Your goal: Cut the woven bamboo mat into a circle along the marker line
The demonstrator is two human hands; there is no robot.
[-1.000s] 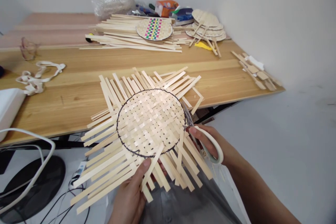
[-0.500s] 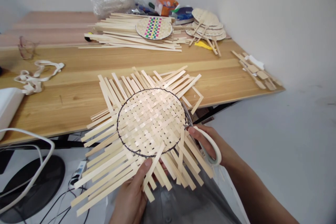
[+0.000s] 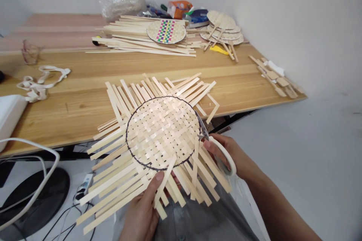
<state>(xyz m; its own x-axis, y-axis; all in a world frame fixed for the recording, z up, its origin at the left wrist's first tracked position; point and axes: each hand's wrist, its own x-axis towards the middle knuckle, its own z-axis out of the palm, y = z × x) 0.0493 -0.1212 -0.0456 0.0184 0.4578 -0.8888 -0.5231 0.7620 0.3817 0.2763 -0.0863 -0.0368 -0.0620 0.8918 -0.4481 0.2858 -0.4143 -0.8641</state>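
A round woven bamboo panel (image 3: 162, 131) with a dark stitched outline is held over the table's front edge, its long loose strips sticking out on every side except a stretch at the right. My left hand (image 3: 145, 205) grips the strips at the lower edge, thumb on top and fingers beneath. In my right hand (image 3: 229, 154) are white-handled scissors (image 3: 223, 150), their blades lying along the dark outline at the panel's right edge. One loose strip (image 3: 166, 180) crosses near my left thumb. My right fingers are partly hidden by the handle.
Behind the panel, the wooden table (image 3: 85, 116) bears bamboo strips (image 3: 124, 41), a coloured woven disc (image 3: 166, 31), a stack of hand fans (image 3: 223, 26), wooden handles (image 3: 275, 75) and a white cloth band (image 3: 42, 83). Cables (image 3: 65, 211) hang at lower left.
The scissors' blades have opened a little wider at the panel's right edge, and the handle has shifted slightly. The panel and my left hand stay nearly still.
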